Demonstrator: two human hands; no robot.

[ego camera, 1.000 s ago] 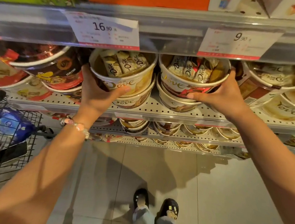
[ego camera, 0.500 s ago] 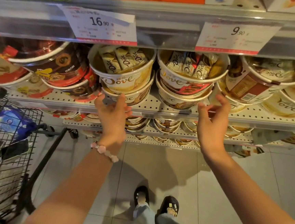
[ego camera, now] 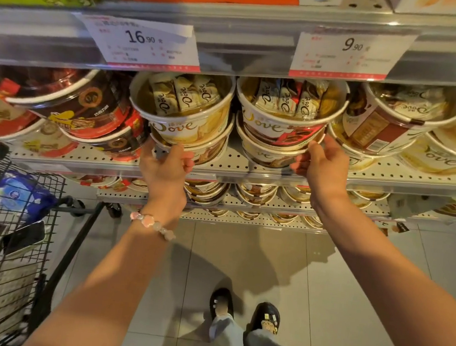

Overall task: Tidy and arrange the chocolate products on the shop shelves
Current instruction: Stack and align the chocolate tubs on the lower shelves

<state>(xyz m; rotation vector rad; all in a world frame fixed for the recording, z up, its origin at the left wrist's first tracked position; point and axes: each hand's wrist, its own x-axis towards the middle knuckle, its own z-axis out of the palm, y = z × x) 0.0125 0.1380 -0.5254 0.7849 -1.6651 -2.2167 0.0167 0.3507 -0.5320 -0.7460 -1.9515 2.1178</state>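
Note:
Two stacks of Dove chocolate tubs stand side by side on the perforated metal shelf (ego camera: 235, 168). The left stack has a cream tub (ego camera: 181, 124) on top of a lower cream tub (ego camera: 209, 150). My left hand (ego camera: 163, 170) grips that lower tub, fingers round its left side and thumb in front. The right stack has a cream-and-red tub (ego camera: 277, 127) over a lower tub (ego camera: 264, 154). My right hand (ego camera: 322, 167) holds this lower tub at its right side, fingertips up against the upper tub's base.
Dark red tubs (ego camera: 89, 111) crowd the shelf on the left, and more Dove tubs (ego camera: 385, 131) on the right. Price tags (ego camera: 142, 41) hang from the shelf above. Lower shelves (ego camera: 246, 202) hold more tubs. A wire trolley (ego camera: 9, 236) stands at my left.
A second ago both hands held the top tubs. They then dropped below the shelf edge, open, and have now risen to take hold of the lower tubs.

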